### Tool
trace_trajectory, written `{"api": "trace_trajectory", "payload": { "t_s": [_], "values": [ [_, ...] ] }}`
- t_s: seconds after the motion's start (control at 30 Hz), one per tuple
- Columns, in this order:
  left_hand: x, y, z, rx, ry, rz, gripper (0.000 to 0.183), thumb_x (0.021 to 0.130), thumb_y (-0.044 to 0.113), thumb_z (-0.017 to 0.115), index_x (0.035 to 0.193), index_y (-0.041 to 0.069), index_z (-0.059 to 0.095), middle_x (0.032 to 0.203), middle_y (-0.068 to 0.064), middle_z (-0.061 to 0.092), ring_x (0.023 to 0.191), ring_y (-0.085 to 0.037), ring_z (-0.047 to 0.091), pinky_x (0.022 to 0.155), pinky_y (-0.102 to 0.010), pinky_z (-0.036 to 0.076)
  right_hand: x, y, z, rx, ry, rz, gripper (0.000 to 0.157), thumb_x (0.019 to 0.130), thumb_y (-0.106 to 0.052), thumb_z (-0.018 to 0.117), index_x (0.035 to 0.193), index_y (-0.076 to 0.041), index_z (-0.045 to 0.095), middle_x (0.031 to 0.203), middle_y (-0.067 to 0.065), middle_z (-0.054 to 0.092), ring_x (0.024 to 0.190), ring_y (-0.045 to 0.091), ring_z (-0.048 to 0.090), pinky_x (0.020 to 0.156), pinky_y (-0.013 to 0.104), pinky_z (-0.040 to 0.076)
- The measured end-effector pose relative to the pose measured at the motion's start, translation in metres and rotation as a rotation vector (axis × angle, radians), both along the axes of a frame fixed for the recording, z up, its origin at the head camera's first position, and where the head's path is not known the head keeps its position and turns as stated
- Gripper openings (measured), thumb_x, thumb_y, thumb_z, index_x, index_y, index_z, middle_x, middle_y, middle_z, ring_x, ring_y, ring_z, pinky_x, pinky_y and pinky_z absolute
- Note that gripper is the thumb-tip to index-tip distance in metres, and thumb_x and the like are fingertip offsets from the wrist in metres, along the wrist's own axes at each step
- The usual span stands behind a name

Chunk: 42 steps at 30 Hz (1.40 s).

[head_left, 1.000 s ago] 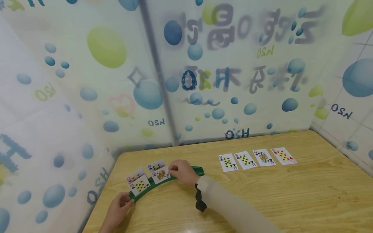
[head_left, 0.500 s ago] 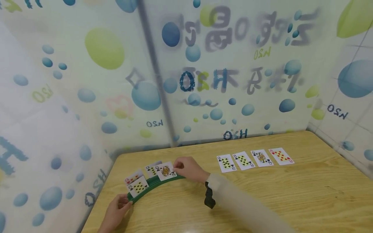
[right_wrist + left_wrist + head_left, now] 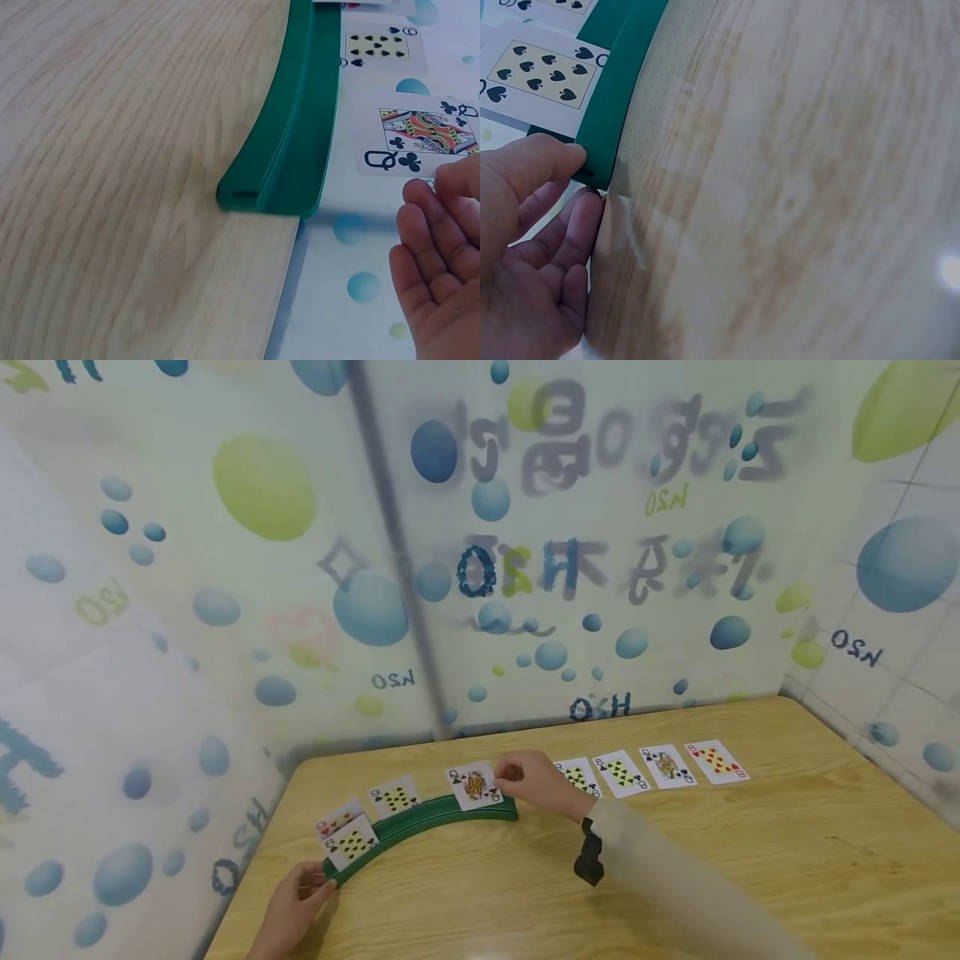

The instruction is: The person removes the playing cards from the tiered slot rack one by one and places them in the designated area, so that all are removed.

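Note:
My right hand (image 3: 542, 783) pinches the queen of clubs (image 3: 474, 785) by its right edge, above the right part of a green curved card holder (image 3: 420, 820). In the right wrist view the queen (image 3: 427, 133) stands apart from the holder (image 3: 300, 161). My left hand (image 3: 292, 902) grips the holder's left end, the thumb on top in the left wrist view. At that end a spade number card (image 3: 351, 844) stands in front of a red heart card (image 3: 339, 819), which it partly covers. The nine of spades (image 3: 395, 797) stands in the holder's rear slot.
Several face-up cards lie in a row on the wooden table (image 3: 637, 877) to the right. The leftmost, a black number card (image 3: 576, 775), is partly behind my right hand; a red heart card (image 3: 717, 762) ends the row. A patterned wall (image 3: 510, 660) rises behind the table.
My right hand has carried the queen of clubs rightward along the holder, away from the nine of spades, which is now uncovered. My left hand keeps its hold on the end.

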<state>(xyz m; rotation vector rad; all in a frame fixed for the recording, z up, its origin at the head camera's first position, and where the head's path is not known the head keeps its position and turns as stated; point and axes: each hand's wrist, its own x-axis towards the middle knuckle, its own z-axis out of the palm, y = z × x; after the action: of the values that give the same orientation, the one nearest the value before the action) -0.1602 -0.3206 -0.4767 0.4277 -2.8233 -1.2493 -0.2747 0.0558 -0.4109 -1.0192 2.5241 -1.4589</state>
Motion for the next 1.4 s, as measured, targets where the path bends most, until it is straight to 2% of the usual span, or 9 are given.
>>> {"api": "trace_trajectory", "payload": {
  "t_s": [0.37,0.47,0.87,1.13,1.4],
  "values": [
    [0.000,0.001,0.003,0.006,-0.001,-0.011,0.032,0.087,0.010,0.058,0.109,-0.011,0.048,0.095,-0.018,0.058,0.086,-0.028,0.056,0.073,-0.037,0.046,0.006,0.049,0.000,0.066,-0.010,-0.058,0.004,0.089,-0.013,0.059,0.087,-0.012,0.062,0.081,-0.003,0.060,0.074,0.011,0.057,0.065,0.028,0.048],
    [0.000,0.002,0.004,0.008,-0.015,-0.005,0.032,0.087,0.010,0.058,0.109,-0.011,0.048,0.096,-0.018,0.057,0.086,-0.027,0.055,0.072,-0.036,0.046,0.008,0.062,-0.002,0.086,0.014,-0.073,0.004,0.089,-0.013,0.059,0.087,-0.011,0.063,0.080,-0.004,0.060,0.072,0.010,0.056,0.063,0.027,0.048],
    [0.000,0.004,0.006,0.027,-0.042,0.008,0.032,0.087,0.010,0.058,0.110,-0.010,0.047,0.098,-0.020,0.057,0.088,-0.028,0.056,0.073,-0.037,0.047,0.015,0.105,-0.011,0.174,0.018,-0.150,0.006,0.085,-0.013,0.063,0.084,-0.008,0.064,0.076,-0.005,0.060,0.068,0.009,0.056,0.060,0.026,0.047],
    [0.000,0.004,0.006,0.033,-0.041,-0.003,0.033,0.088,0.011,0.058,0.110,-0.011,0.047,0.097,-0.019,0.057,0.086,-0.027,0.056,0.071,-0.035,0.046,0.018,0.119,-0.021,0.200,-0.062,-0.200,0.004,0.082,-0.009,0.065,0.084,-0.005,0.064,0.075,-0.002,0.059,0.067,0.011,0.053,0.058,0.025,0.045],
    [0.000,0.004,0.007,0.021,-0.038,-0.007,0.032,0.088,0.009,0.058,0.110,-0.011,0.047,0.097,-0.019,0.057,0.088,-0.028,0.055,0.071,-0.036,0.047,0.025,0.125,-0.034,0.244,-0.138,-0.353,0.008,0.081,-0.007,0.064,0.088,-0.003,0.065,0.076,0.000,0.057,0.069,0.013,0.051,0.059,0.027,0.044]
  ]
}}
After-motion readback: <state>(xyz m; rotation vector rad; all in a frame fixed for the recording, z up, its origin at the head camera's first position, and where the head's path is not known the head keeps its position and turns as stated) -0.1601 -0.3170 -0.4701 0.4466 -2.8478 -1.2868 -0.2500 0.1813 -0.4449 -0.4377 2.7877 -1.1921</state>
